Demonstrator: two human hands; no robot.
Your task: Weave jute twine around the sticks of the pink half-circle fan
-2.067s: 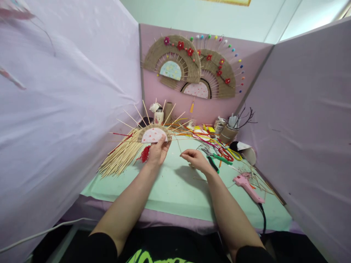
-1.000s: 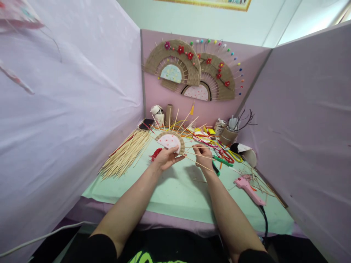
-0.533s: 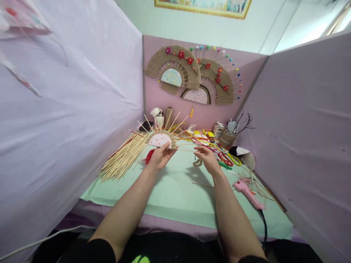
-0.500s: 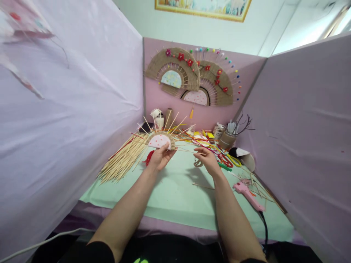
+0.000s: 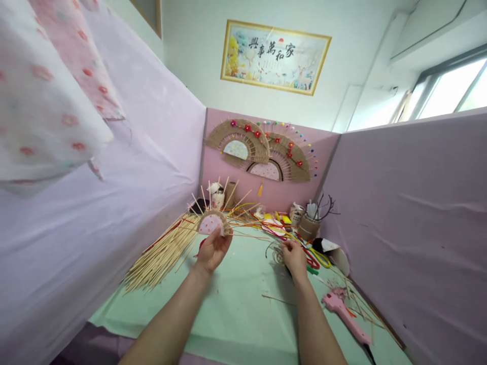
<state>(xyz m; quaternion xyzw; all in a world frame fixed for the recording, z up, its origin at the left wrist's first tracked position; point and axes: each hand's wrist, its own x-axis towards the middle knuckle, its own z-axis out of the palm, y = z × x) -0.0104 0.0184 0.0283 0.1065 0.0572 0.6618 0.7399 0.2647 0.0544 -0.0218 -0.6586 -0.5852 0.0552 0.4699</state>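
Note:
My left hand (image 5: 215, 252) is closed on the lower right edge of a small half-round fan (image 5: 210, 225), held up above the table. Its centre is pink dotted cloth with a woven brown band around it, and thin bare sticks spread outward from that band. To the right, my right hand (image 5: 296, 261) is closed in a pinch, apart from the fan's stick tips. Loose loops of brown twine (image 5: 279, 256) hang by its fingertips; the pinched part is hidden. Behind my left hand a bit of red tassel shows.
Many thin sticks (image 5: 158, 258) lie in a pile on the left. A pink glue gun (image 5: 347, 317) rests at the right. Coloured pipe cleaners (image 5: 312, 258), a cardboard holder with twigs (image 5: 309, 226) and a jar (image 5: 218, 197) stand or lie behind. Two finished fans (image 5: 289, 162) hang on the back panel.
The camera has tilted up, showing more of the wall. My right hand has moved away from the fan's stick ends, which it was touching or nearly touching. My left hand keeps its hold.

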